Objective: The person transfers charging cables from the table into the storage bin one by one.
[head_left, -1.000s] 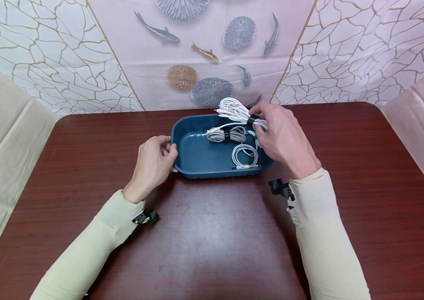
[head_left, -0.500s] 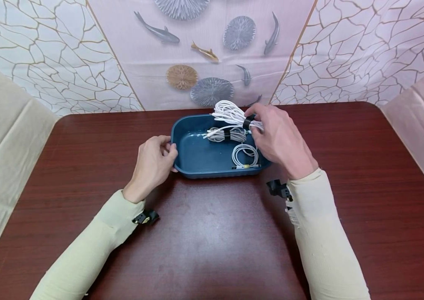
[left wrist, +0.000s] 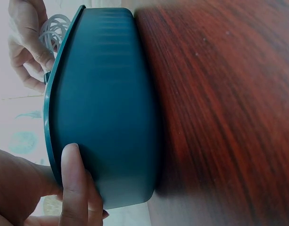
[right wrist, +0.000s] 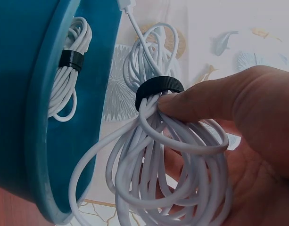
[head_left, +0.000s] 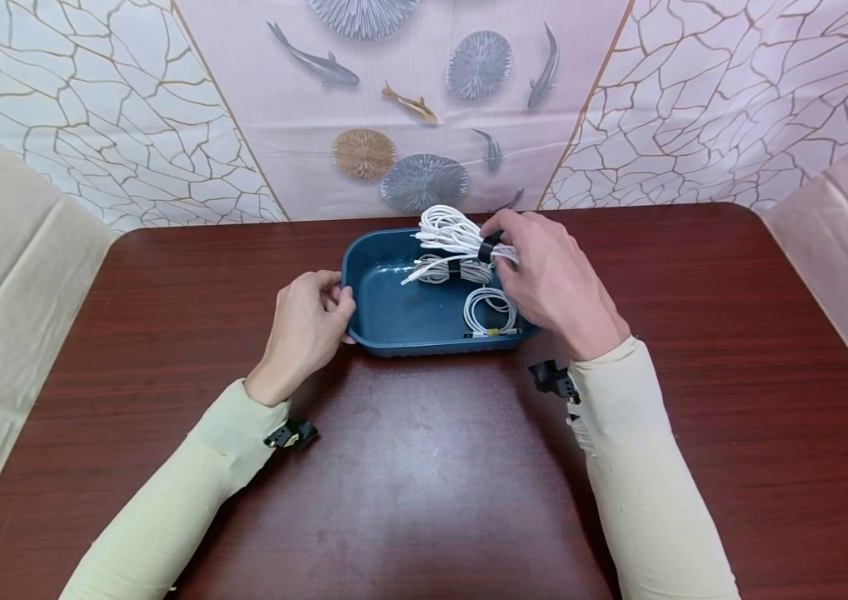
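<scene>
My right hand pinches a bundled white cable by its black strap, over the right part of a blue plastic bin. One white plug end sticks out of the bundle toward the left. My left hand grips the bin's left end, thumb and fingers at the rim; in the left wrist view its fingers press the outer wall. Inside the bin lie a greyish strapped cable near the back and a round-coiled white cable at the front right. The hand partly covers the bin's right end.
The bin stands on a dark reddish wood table, near its back edge. Behind the table hangs a cloth backdrop printed with fish and round leaf shapes. Pale cloth borders the left side.
My right hand has moved a little to the left with the white cable, bringing the bundle further over the bin. The left hand and bin have stayed in place.
</scene>
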A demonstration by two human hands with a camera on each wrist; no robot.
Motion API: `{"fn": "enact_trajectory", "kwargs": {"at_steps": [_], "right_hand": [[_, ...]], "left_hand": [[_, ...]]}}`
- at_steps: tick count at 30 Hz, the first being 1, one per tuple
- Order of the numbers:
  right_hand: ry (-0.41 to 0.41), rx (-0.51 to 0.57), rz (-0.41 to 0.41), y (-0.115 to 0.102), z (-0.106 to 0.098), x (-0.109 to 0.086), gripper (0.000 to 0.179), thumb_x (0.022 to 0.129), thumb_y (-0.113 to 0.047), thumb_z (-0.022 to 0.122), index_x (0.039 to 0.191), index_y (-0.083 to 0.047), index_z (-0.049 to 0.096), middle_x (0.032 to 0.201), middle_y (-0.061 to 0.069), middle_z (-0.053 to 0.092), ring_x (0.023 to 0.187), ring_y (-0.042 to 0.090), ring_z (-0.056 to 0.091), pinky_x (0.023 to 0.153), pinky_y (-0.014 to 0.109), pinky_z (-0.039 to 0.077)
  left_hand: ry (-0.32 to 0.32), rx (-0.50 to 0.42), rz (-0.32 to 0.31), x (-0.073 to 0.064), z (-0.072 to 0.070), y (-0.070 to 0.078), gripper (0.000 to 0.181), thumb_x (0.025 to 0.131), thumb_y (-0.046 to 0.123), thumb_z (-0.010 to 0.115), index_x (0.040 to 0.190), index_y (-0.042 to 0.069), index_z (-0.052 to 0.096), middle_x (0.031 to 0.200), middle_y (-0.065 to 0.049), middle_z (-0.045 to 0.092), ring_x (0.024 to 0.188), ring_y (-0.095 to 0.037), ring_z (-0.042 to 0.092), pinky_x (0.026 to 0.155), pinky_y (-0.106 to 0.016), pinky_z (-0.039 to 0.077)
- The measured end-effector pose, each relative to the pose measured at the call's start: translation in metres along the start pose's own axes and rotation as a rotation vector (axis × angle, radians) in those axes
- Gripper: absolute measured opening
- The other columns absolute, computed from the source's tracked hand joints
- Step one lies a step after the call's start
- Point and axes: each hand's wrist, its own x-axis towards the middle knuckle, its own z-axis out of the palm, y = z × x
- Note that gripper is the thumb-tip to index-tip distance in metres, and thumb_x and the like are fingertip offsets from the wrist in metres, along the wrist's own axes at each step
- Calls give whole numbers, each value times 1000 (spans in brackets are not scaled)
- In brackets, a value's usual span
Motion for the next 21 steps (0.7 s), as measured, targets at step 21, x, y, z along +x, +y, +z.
{"fn": "enact_trajectory", "kwargs": {"at_steps": [21], "right_hand": [[15, -20, -68, -9, 8, -2, 30, 94, -3, 56, 122, -9, 65, 114, 13, 68, 96, 29, 58, 79, 45, 52]], "left_hand": [[-4, 0, -8, 0, 0, 1, 33, 101, 14, 55, 125, -6, 65, 85, -12, 69, 50, -13, 68, 52, -20, 59]]}}
